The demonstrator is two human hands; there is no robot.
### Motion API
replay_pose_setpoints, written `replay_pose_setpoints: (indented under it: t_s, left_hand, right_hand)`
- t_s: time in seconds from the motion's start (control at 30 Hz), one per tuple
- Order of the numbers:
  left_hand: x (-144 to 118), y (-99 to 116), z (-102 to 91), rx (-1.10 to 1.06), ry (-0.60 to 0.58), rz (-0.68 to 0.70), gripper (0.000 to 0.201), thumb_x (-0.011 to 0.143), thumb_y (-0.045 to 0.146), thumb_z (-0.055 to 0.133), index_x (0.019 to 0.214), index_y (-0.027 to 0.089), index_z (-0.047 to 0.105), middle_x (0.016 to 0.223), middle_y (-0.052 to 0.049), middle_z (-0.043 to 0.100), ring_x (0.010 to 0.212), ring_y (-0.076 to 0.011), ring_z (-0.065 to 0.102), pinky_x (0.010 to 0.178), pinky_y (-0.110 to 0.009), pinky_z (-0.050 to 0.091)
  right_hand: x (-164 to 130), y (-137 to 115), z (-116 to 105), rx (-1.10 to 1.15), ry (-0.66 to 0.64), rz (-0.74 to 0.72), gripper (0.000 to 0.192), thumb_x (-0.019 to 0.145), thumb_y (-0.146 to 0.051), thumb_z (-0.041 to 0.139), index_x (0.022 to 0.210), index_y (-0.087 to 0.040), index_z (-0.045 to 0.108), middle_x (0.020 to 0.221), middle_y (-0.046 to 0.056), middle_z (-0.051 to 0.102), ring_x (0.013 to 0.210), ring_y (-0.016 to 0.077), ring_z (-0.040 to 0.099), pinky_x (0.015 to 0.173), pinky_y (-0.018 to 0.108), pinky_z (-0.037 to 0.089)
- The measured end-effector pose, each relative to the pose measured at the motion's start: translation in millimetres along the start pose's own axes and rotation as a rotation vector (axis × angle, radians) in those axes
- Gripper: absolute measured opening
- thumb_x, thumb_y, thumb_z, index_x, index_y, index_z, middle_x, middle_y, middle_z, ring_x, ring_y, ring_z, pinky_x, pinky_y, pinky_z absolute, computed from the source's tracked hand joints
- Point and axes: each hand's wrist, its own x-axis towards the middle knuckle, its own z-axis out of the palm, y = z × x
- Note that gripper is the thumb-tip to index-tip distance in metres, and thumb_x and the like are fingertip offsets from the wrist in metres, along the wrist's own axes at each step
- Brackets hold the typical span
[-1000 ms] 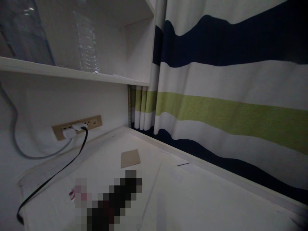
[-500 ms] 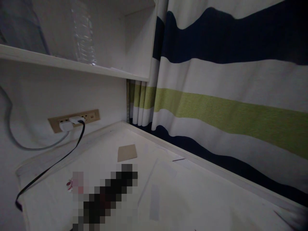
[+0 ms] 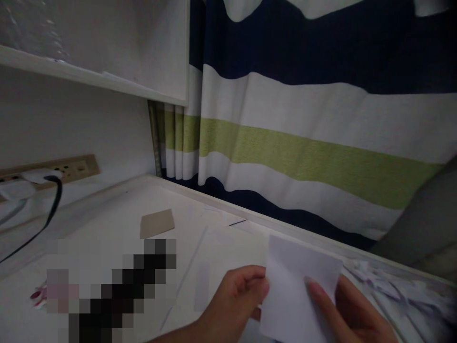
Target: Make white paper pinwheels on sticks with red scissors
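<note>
A blank white sheet of paper (image 3: 289,286) is held up above the desk at the lower right of the head view. My left hand (image 3: 232,300) pinches its left edge between thumb and fingers. On the other side, my right hand (image 3: 352,314) grips the sheet with the thumb across its front and the fingers behind. The fingers behind the paper are partly hidden. Below and around both hands lies the white desk (image 3: 185,257), with a pale paper strip (image 3: 202,287) near my left hand.
A tan card (image 3: 157,224) lies toward the back of the desk. Scraps of paper (image 3: 403,290) are heaped at right. A blurred-out dark object (image 3: 121,295) is at lower left. A socket strip (image 3: 78,166) with a black cable is on the wall, under a shelf (image 3: 124,85); a striped curtain (image 3: 303,152) hangs behind.
Both hands have come into view holding the white paper. The view has turned to the right, so the socket, shelf and card sit further left and the paper scraps show.
</note>
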Motion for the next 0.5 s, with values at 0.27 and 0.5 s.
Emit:
replay_pose_setpoints:
  t_s: [0.27, 0.5]
  left_hand:
    - [-3.5, 12.2, -1.8, 0.093, 0.052, -0.016, 0.026, 0.079, 0.028, 0.051, 0.099, 0.013, 0.061, 0.069, -0.002, 0.064, 0.062, -0.0108, 0.055, 0.056, -0.02, 0.04]
    - [-2.8, 18.0, -4.0, 0.087, -0.031, 0.019, 0.021, 0.079, 0.028, 0.053, 0.09, 0.016, 0.066, 0.069, -0.001, 0.066, 0.062, -0.0102, 0.058, 0.059, -0.019, 0.043]
  right_hand:
    - [-9.5, -36.2, 11.7, -0.405, 0.05, -0.586, 0.039, 0.081, -0.021, 0.042, 0.119, -0.033, 0.043, 0.117, 0.005, 0.05, 0.101, 0.0228, 0.052, 0.071, 0.029, 0.053]
    - [-8.0, -41.7, 10.0, -0.706, -0.049, -0.863, 0.051, 0.081, -0.028, 0.041, 0.131, -0.023, 0.031, 0.118, 0.016, 0.037, 0.085, 0.0251, 0.053, 0.055, 0.032, 0.055]
